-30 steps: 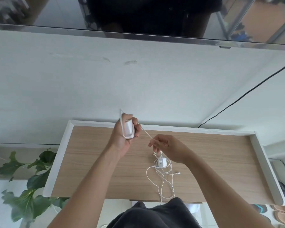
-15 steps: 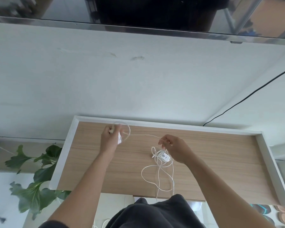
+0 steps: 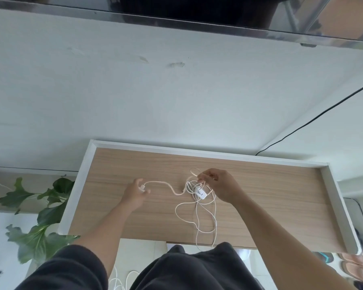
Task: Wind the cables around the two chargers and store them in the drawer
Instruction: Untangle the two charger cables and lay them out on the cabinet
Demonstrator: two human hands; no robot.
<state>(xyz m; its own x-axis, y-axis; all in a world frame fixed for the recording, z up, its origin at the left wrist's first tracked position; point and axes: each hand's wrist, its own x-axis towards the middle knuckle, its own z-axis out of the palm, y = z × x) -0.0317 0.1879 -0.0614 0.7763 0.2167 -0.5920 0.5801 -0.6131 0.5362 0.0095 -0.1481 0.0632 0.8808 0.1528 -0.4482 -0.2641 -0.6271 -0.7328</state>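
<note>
Over the wooden tabletop (image 3: 260, 195), gripping one white charger (image 3: 142, 187) in the curled left hand (image 3: 133, 193), its cable (image 3: 166, 185) trailing rightward across the wood; pinching a cable loop (image 3: 194, 171) between fingertips of the right hand (image 3: 222, 185), just above the second charger (image 3: 201, 194) lying amid tangled cable near the middle.

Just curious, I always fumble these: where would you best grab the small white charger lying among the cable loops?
Likely the blocky body of the charger, pinched across its long sides from above. It lies flat on the desk with cable loops crowding round it, so a low sideways approach would probably snag. The right hand is nearest.
</note>
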